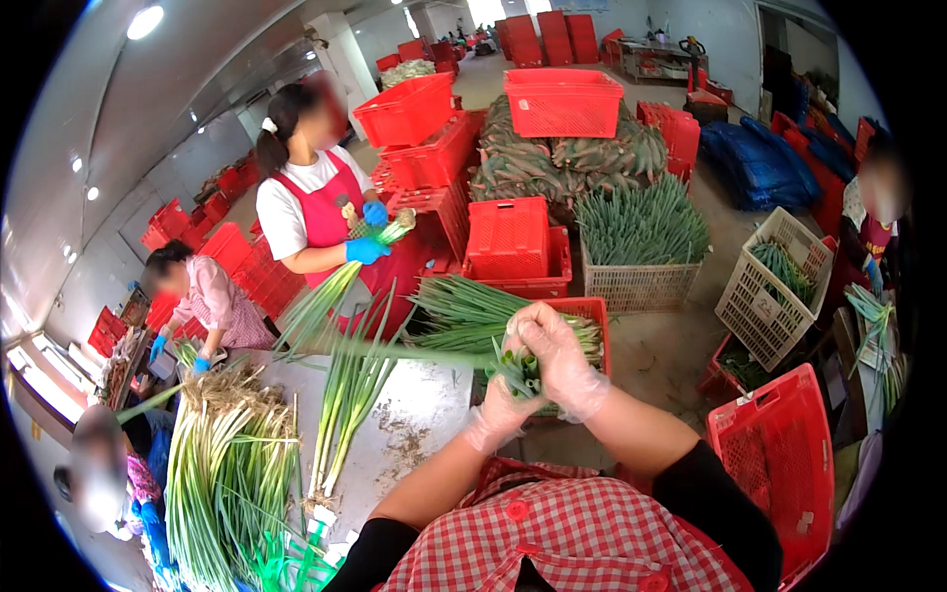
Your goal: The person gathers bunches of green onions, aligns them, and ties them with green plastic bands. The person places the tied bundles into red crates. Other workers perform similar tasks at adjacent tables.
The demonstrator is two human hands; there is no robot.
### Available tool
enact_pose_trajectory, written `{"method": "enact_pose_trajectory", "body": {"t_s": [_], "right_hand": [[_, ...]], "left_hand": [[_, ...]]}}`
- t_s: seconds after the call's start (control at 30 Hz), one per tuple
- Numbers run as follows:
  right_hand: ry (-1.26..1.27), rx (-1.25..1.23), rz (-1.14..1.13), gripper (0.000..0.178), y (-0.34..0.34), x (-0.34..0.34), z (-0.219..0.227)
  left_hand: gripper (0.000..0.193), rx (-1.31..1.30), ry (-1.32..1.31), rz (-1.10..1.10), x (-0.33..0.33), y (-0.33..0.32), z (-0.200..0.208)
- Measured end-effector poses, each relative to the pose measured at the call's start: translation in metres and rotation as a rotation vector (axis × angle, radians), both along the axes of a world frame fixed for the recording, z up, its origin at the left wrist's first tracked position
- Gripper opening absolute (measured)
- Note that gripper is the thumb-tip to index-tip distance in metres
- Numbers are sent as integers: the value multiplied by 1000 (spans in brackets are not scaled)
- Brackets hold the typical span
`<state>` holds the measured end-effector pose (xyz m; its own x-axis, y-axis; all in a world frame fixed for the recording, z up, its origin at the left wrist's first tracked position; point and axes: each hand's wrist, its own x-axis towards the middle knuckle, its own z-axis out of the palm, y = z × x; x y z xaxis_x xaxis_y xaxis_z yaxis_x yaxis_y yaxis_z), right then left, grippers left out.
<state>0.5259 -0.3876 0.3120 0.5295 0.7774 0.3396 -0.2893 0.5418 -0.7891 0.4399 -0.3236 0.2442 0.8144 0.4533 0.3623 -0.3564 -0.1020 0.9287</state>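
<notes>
Both my hands are in clear plastic gloves, held close together in front of my checked apron. My left hand (501, 412) is closed around a bunch of green onions (517, 375), whose hollow green ends show above its fingers. Pressed against it, my right hand (560, 360) makes a fist at the top of the bunch; what lies inside that fist is mostly hidden. A blurred green leaf stretches left from the bunch. Just beyond my hands, a red crate (604, 331) holds more long green onions (473, 308). Loose green onions (350, 414) lie on the table (419, 400) at my left.
A large root-on onion pile (232, 454) and green ties (296, 557) occupy the table's left. A co-worker (326, 197) in blue gloves holds onions across it; others work left and right. Red crates (508, 242), a beige crate (641, 286) and a tilted red crate (774, 474) surround me.
</notes>
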Motion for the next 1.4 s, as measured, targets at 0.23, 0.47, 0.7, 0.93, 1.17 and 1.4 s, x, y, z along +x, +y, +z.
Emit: {"method": "enact_pose_trajectory", "body": {"t_s": [0.23, 0.47, 0.7, 0.93, 1.17, 1.4], "right_hand": [[-42, 438, -61, 26, -22, 55, 35], [-77, -7, 65, 57, -55, 141, -31], [-434, -301, 285, 32, -66, 182, -7], [-217, -86, 99, 17, -57, 168, -38], [62, 69, 54, 38, -60, 162, -90], [204, -25, -36, 28, -70, 177, -88]], "left_hand": [[37, -2, 61, 173, 61, 4, -10], [51, -34, 127, -198, 102, 30, -7], [46, -127, 291, -428, 117, 14, -27], [38, -82, 276, -419, 126, -3, -35], [46, 123, 285, -383, 145, -24, -79], [35, 204, 310, -423, 168, -33, -39]]}}
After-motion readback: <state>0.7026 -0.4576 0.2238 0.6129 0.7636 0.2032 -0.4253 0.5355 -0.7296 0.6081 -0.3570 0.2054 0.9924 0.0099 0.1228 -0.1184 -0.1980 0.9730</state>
